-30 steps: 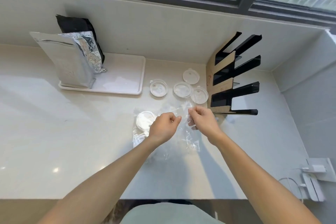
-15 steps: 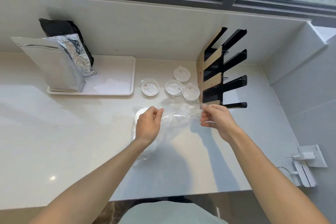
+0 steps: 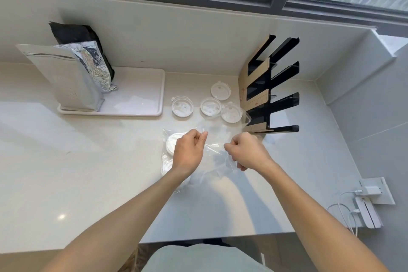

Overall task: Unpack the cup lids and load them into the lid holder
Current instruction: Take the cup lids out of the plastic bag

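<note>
While both hands, left hand [image 3: 187, 152] and right hand [image 3: 247, 150], pinch the clear bag [image 3: 212, 152] at frame centre, unpacking seems underway; next, pull out the lid stack [image 3: 171, 146] for the lid holder [image 3: 269, 95], centre-right.

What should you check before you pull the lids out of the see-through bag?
1. Both hands grip the bag: ok. The left hand and right hand pinch the clear plastic bag.
2. Bag torn open: cannot tell.
3. Lids inside: ok. A white lid stack shows through.
4. Holder free: ok. The black lid holder looks empty.
5. Loose lids out of the way: not ok. One clear lid lies under the bag's edge.
</note>
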